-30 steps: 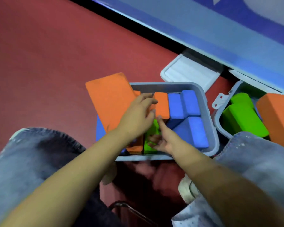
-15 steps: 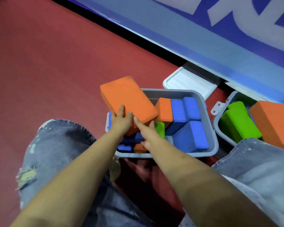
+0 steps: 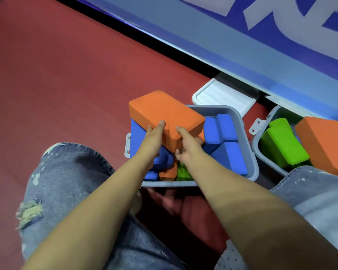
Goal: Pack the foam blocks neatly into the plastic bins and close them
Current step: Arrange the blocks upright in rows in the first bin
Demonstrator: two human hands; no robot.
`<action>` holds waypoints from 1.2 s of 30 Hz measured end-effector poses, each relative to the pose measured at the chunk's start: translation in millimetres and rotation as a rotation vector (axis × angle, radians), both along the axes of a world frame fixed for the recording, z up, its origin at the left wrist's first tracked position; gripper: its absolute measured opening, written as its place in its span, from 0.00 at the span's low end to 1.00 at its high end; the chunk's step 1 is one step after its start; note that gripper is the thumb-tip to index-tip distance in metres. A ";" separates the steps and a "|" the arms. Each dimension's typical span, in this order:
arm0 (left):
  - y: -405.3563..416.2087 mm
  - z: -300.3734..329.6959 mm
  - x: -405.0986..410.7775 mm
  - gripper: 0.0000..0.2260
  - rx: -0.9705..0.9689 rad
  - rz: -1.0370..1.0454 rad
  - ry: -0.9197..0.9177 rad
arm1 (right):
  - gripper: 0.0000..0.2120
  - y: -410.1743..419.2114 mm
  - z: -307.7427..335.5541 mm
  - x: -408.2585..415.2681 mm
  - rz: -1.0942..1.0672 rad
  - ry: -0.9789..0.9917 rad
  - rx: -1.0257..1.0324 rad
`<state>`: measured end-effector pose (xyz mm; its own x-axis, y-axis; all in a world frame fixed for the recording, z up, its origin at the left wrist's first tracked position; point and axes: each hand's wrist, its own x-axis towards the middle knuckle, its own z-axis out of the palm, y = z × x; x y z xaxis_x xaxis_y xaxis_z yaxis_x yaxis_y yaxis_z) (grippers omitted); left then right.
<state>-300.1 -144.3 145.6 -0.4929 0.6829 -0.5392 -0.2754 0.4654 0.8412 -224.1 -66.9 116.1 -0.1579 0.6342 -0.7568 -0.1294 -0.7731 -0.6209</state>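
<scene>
A large orange foam block lies tilted across the left part of a grey plastic bin. My left hand grips its near left edge, thumb on top. My right hand grips its near right corner, with the thumb on top and the fingers curled below. Inside the bin are blue blocks, a small orange block and a green block. Part of the bin's inside is hidden by the large block and my hands.
A second grey bin at the right holds a green block, with another large orange block resting over it. A white lid lies behind the first bin by a blue wall panel. Red floor spreads left; my jeans-clad knees flank the bin.
The large orange block has moved rightward from the bin's left rim to over the bin. My right hand came out of the bin and took hold of the block's near corner.
</scene>
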 end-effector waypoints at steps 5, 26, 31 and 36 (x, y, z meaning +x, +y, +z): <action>10.7 10.8 9.9 0.22 0.148 -0.118 -0.048 | 0.40 45.9 22.0 44.1 -0.135 -0.060 0.200; 57.2 -54.8 39.9 0.23 -0.218 0.140 -0.166 | 0.37 99.1 19.0 179.1 0.628 -1.017 0.714; 70.4 -65.4 40.0 0.26 -0.286 0.134 -0.030 | 0.39 89.0 -1.6 156.1 0.745 -1.028 0.733; 78.2 -51.8 40.5 0.22 -0.284 0.019 0.125 | 0.42 73.9 -41.7 151.1 0.784 -1.012 0.698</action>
